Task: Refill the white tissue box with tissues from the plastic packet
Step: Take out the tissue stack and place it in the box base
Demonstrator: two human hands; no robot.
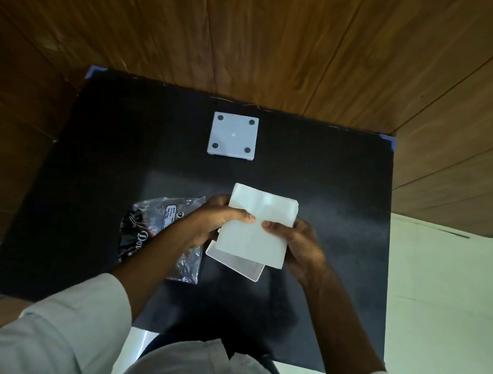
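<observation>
A thick stack of white tissues (pixel 261 219) is held over the middle of the black table by both hands. My left hand (pixel 217 219) grips its left edge with the thumb on top. My right hand (pixel 299 248) grips its right side, thumb on top too. Under the stack lies the open white tissue box (pixel 245 268), only its near corner showing. The clear plastic packet (pixel 155 222) with black printing lies crumpled to the left, partly under my left forearm. A white square plate with four dark feet, the box's base (pixel 233 136), lies near the far edge.
The black table (pixel 84 199) has blue tape at its corners. Wood-panelled walls close in behind it and on the left. A pale floor shows on the right and below the near edge.
</observation>
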